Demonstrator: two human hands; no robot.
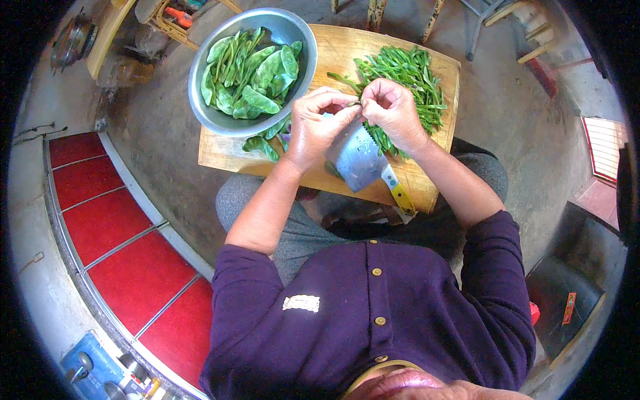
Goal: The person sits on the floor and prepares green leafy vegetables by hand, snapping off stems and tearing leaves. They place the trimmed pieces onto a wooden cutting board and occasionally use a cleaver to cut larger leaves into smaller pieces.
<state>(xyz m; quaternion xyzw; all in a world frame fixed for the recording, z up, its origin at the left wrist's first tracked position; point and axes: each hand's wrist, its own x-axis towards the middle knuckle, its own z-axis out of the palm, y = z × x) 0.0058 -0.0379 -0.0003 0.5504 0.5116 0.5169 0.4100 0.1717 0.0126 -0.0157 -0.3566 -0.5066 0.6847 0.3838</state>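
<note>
My left hand [320,120] and my right hand [392,110] meet above a wooden board [330,50], both pinching a small piece of bean pod [354,103] between thumbs and fingertips. Beneath them a cleaver [357,160] with a yellow and white handle lies on the board. Beyond my right hand is a heap of cut green pods [400,70]. A metal bowl [200,107] with flat green bean pods [260,100] stands at the board's left end. More pods [261,146] lie on the board between the bowl and my left hand.
Wooden stool legs [432,20] and a metal-legged stand [477,30] are beyond the board. Red cabinet panels [117,225] run along the left. A dark seat [565,295] is at the right. My knees are under the board's near edge.
</note>
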